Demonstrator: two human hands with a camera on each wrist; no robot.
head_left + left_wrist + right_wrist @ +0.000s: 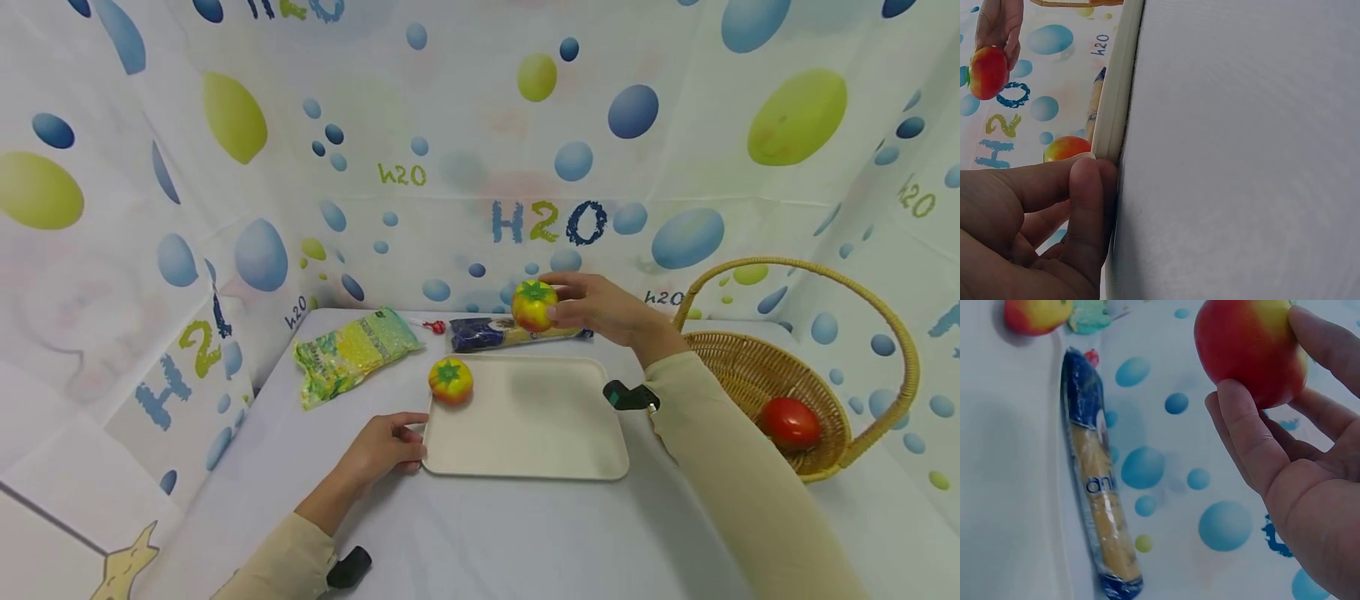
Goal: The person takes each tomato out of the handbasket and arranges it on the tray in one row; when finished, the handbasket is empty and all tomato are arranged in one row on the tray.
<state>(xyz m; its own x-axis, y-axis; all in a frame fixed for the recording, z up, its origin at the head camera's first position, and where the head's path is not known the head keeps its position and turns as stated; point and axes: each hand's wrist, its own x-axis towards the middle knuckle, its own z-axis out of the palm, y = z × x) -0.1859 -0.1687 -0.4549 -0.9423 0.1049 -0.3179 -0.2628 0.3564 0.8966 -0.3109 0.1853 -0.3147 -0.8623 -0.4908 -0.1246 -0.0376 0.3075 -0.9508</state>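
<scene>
My right hand (596, 304) holds a yellow-and-red fruit with a green leafy top (534, 306) between thumb and fingers, raised above the far side of the cream tray (536, 421). The right wrist view shows the red underside of this fruit (1250, 350) in the fingers. A second, matching fruit (451, 381) sits in the tray's far left corner. Down at the tray's left edge, my left hand (382, 452) pinches the rim, its thumb and finger meeting there in the left wrist view.
Behind the tray lies a long blue-and-yellow packet (483, 333), with a small red item (434, 327) beside it. A green-yellow bag (356, 354) lies at the back left. On the right stands a wicker basket (720, 358) with a tall handle and a red tomato (791, 422) inside.
</scene>
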